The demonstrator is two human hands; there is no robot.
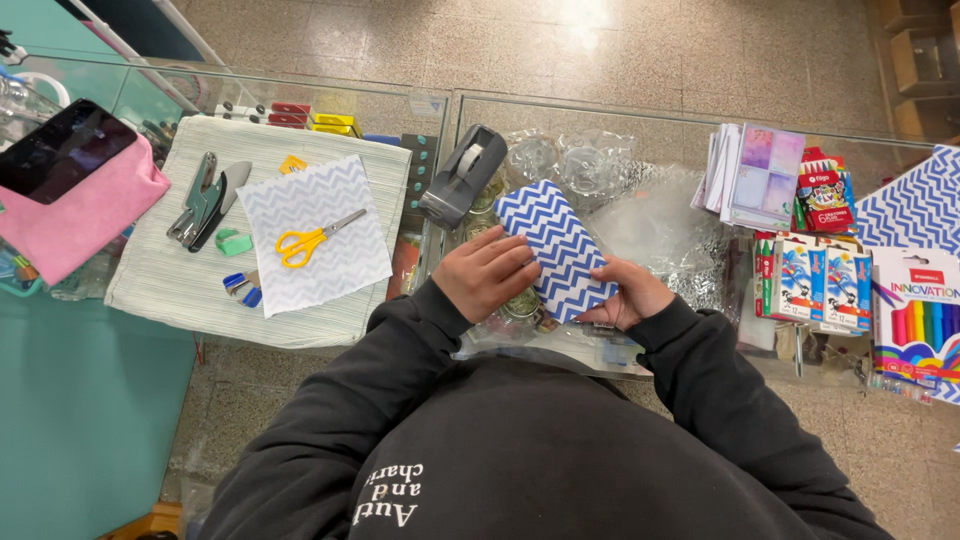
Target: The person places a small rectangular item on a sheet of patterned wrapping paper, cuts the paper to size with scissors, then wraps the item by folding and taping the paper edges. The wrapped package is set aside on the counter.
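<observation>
Holding: we grip a parcel wrapped in blue-and-white zigzag paper (556, 250) over the glass counter (690, 150).
Left hand (488, 272): fingers pressed flat on the parcel's left side.
Right hand (628, 293): cupping its lower right edge; fingertips hidden underneath.
Nearby: tape dispenser (460, 175), yellow scissors (312, 240).
Hard to see: parcel's contents.

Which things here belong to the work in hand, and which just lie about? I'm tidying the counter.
In hand:
- left hand
- right hand
- blue zigzag-wrapped box, held between both

Lying about:
- tape dispenser
- yellow scissors
- paper sheet under the scissors
- stapler
- marker boxes
</observation>
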